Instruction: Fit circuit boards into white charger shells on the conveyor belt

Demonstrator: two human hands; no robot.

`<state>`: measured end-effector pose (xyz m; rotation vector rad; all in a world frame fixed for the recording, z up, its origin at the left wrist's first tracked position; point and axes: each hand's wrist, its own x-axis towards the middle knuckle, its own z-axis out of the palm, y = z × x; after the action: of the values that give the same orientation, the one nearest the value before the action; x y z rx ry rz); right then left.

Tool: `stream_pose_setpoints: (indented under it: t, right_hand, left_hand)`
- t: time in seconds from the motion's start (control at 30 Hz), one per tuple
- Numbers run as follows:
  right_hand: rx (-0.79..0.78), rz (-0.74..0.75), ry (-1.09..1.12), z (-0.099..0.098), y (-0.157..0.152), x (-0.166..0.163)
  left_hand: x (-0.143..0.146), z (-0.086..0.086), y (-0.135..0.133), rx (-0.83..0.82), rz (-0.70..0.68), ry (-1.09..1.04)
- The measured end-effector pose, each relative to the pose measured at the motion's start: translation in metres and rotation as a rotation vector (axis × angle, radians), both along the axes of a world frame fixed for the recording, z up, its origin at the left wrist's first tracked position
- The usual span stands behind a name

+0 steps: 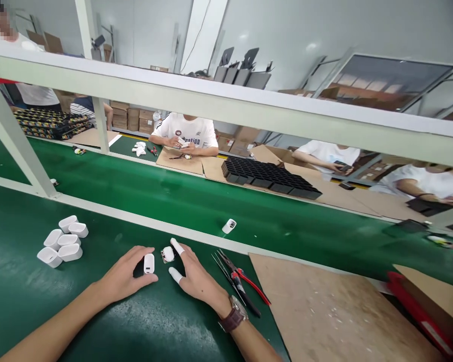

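A white charger housing [149, 263] with a small dark slot sits between the thumb and forefinger of my left hand [125, 274], which close in at its two ends. White finger covers are on the thumb and forefinger of my right hand [197, 276]. That hand is open, fingers spread, beside a small white charger insert [168, 254] with metal parts on its edge. The insert lies on the green bench just right of the housing. To the right of my wrist rest long-nosed pliers [237, 276] with red and black handles, alongside thin tweezers [226, 275].
Several white housings [68, 240] stand grouped at left. A white piece [229, 226] lies on the green belt [166, 188] beyond a pale rail. Cardboard [324, 306] covers the right side, near a red object [419, 311]. Co-workers sit opposite, by black trays [268, 176]. A frame bar [226, 103] crosses above.
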<state>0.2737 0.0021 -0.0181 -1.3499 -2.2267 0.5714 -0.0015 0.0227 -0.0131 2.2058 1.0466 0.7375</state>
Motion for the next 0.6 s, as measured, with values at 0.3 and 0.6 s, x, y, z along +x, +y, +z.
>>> stream_pose_setpoints:
  t: [0.3,0.6]
  right_hand:
    - [0.336,0.051,0.192,0.018,0.002,-0.013]
    - [0.479,0.145,0.115,0.039,-0.014,-0.026]
  left_hand:
    - [-0.007,-0.017,0.002,-0.038,-0.014,0.019]
    - [0.002,-0.018,0.0,0.048,0.007,-0.004]
